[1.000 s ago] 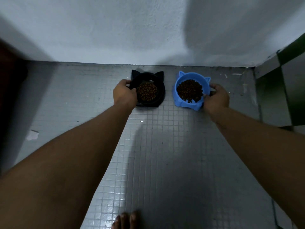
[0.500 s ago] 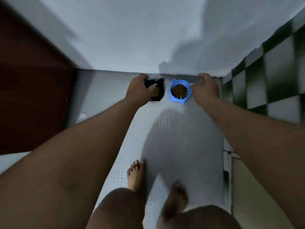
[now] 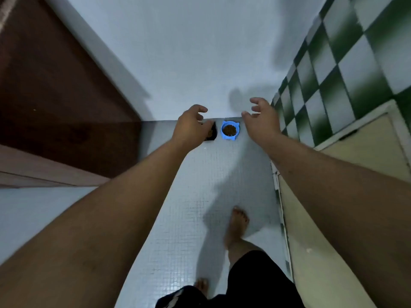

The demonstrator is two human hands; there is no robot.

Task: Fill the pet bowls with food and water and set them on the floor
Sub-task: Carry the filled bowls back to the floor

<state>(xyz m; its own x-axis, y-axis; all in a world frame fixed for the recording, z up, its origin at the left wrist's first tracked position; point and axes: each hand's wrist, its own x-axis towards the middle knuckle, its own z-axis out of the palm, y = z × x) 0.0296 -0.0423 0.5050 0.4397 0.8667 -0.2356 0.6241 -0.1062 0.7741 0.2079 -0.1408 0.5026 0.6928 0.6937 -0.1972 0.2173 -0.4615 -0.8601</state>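
Hovering empty hands (image 3: pixel 189 127) (image 3: pixel 261 121), fingers loosely curled.

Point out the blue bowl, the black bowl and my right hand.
blue bowl (image 3: pixel 229 137): head view, on its near rim.
black bowl (image 3: pixel 214 132): head view, on its visible right edge.
right hand (image 3: pixel 261 121): head view, on the back of the hand.

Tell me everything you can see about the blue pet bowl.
The blue bowl looks like plastic, round, with two small ear-shaped points on its far rim. It sits upright on the tiled floor close to the white wall and is filled with brown kibble. A black bowl stands just to its left, apart. Only the floor touches it.
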